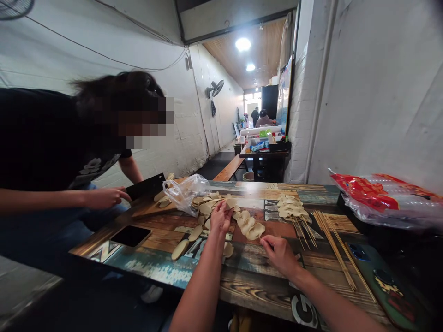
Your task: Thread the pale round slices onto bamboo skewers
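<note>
My right hand (pixel 279 254) pinches the near end of a bamboo skewer, which has several thin pale slices (pixel 247 225) threaded along it in folds. At the far end of that skewer, my left hand (pixel 221 217) has its fingers on another pale oval slice (pixel 230 203); whether the tip is through it I cannot tell. Loose pale slices (pixel 205 209) lie in a heap beyond and to the left of my left hand, and a few more (pixel 180 249) are scattered nearer. Finished-looking skewers of slices (pixel 292 207) rest in a pile to the right.
Bare bamboo skewers (pixel 334 246) lie at the right, beside a dark green phone-like object (pixel 387 281). A red-and-clear package (pixel 380 193) stands behind. At left, a co-worker's hand (pixel 107 198) is by a dark cleaver (pixel 145 188), a wooden board (pixel 145 210), a plastic bag (pixel 187 191) and a phone (pixel 130 235).
</note>
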A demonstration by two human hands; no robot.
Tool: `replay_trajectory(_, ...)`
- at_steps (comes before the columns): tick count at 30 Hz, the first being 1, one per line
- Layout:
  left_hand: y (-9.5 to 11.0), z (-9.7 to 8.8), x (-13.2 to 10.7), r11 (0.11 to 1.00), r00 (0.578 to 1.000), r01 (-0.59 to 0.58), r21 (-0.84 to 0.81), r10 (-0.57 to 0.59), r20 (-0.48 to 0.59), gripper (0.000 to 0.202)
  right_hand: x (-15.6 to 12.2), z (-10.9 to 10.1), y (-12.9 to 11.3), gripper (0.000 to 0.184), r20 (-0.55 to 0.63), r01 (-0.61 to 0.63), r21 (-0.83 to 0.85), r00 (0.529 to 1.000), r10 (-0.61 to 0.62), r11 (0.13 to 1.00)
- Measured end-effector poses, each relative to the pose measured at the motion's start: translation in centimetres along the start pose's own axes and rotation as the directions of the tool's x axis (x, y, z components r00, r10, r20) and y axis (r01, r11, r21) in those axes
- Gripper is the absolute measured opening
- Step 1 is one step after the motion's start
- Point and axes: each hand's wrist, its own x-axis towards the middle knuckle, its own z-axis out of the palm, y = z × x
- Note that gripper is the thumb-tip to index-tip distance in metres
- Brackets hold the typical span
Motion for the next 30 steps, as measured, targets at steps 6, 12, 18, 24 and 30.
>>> replay_trajectory(6,0.1,-0.1,-0.1,1.000,0.999,-0.024,0.001,0.024,0.033,0.016,0.0,0.0,-0.4,0.036,-0.008,-0.006,0.002,1.000,0.006,1.000)
replay_trajectory(12,0.3,0.0,-0.6,0.999,0.997,-0.032,0.006,0.031,0.077,0.021,0.0,0.3,-0.4,0.037,-0.018,-0.002,-0.009,1.000,0.001,1.000)
replay_trajectory(18,0.0,0.1,-0.7,0.998,0.993,-0.058,0.033,0.054,0.104,0.021,0.0,0.5,-0.4,0.035,-0.035,-0.009,-0.011,0.999,0.009,1.000)
replay_trajectory(24,-0.5,0.7,-1.4,0.997,0.987,-0.069,0.043,0.062,0.146,0.023,0.2,0.6,-0.5,0.037,-0.051,-0.009,-0.008,0.999,0.009,1.000)
replay_trajectory(30,-0.9,0.8,-1.4,0.997,0.991,-0.071,0.040,0.066,0.119,0.032,0.2,0.4,-0.2,0.038,-0.069,-0.007,-0.011,0.998,0.007,1.000)
